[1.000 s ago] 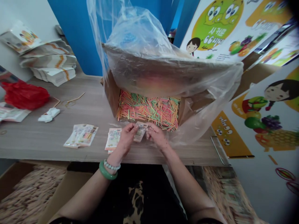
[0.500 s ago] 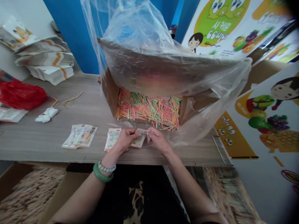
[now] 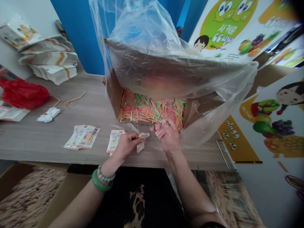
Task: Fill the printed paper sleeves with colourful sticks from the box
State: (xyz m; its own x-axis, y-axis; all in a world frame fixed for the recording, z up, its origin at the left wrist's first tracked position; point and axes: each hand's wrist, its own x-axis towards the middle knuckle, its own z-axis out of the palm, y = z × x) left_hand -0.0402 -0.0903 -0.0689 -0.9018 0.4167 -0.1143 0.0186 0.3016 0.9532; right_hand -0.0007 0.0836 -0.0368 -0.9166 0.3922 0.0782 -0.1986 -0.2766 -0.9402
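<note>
My left hand (image 3: 129, 144) pinches a small clear printed packet (image 3: 142, 144) near the table's front edge, and the packet's mouth looks spread. Colourful thin sticks (image 3: 160, 133) lie bunched in my right hand (image 3: 170, 136), whose fingers curl around them, palm up. That hand is at the near edge of a cardboard box (image 3: 112, 91) lined with clear plastic. Many loose pink, orange, yellow and green sticks (image 3: 144, 109) cover the box's bottom. Beside my left hand, partly under it, lies a small pile of flat packets (image 3: 115, 141).
Further left are packets with sticks inside (image 3: 82, 136), a crumpled white tissue (image 3: 49, 114) and a red plastic bag (image 3: 23, 94). Stacked printed packaging (image 3: 52, 63) stands at the back left. Printed cartons (image 3: 273, 120) line the right side. Below the table are open boxes (image 3: 33, 186).
My right hand has left the packet, moved up and right to the box edge, and turned to show sticks in it. My left hand keeps the packet, now more opened.
</note>
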